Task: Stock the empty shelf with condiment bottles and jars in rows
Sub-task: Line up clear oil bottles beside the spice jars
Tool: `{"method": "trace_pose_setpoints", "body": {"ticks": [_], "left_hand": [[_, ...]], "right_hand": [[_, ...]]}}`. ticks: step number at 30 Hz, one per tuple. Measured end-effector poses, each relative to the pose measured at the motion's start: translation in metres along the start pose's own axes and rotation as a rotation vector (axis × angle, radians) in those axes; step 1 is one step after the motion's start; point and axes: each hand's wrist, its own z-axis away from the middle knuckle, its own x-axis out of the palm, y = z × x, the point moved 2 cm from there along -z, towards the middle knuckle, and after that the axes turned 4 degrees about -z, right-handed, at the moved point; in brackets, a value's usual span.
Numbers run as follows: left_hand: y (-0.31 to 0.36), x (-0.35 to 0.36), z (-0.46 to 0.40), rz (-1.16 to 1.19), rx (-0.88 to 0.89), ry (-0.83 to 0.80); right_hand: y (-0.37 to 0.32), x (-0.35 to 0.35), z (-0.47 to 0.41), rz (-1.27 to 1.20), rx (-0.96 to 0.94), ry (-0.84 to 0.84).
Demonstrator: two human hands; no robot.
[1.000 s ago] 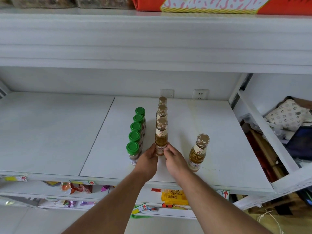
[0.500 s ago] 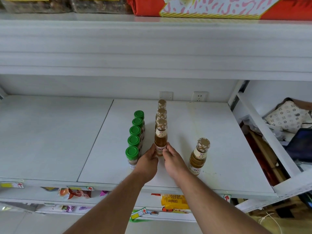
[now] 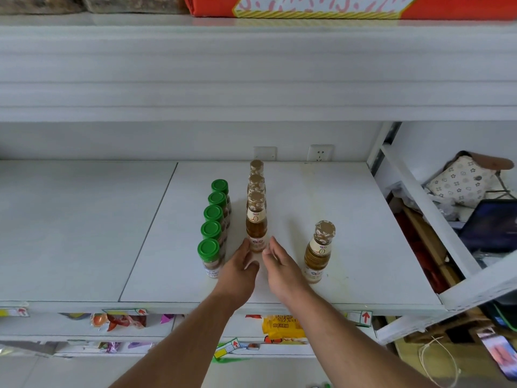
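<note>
Several green-capped jars [image 3: 211, 229] stand in a row running front to back on the white shelf [image 3: 349, 208]. To their right is a row of three amber bottles with gold caps, the front one [image 3: 256, 224] nearest me. My left hand [image 3: 237, 271] and my right hand [image 3: 282, 270] flank that front bottle's base. Their fingers are spread, and the fingertips are at its sides; the left ones touch it, while the right ones are blurred and a sliver away. Another amber bottle [image 3: 319, 252] stands alone farther right, apart from both hands.
The shelf's left panel [image 3: 78, 225] is bare. A low shelf lip with price tags [image 3: 361, 317] runs along the front. An upper shelf [image 3: 251, 68] overhangs. Wall sockets [image 3: 320, 153] sit at the back. Clutter and a patterned cushion [image 3: 461, 180] fill the right bay.
Both hands stay at the front bottle's base throughout. The right fingers have loosened slightly from it. The view has shifted a little.
</note>
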Motion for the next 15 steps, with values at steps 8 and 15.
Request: {"method": "trace_pose_setpoints", "body": {"ticks": [8, 15], "left_hand": [[0.002, 0.049, 0.048, 0.037, -0.025, -0.027], [0.031, 0.076, 0.044, -0.001, 0.02, -0.13]], "right_hand": [[0.059, -0.061, 0.064, -0.063, -0.044, 0.168], [0.058, -0.097, 0.06, -0.136, 0.025, 0.448]]}}
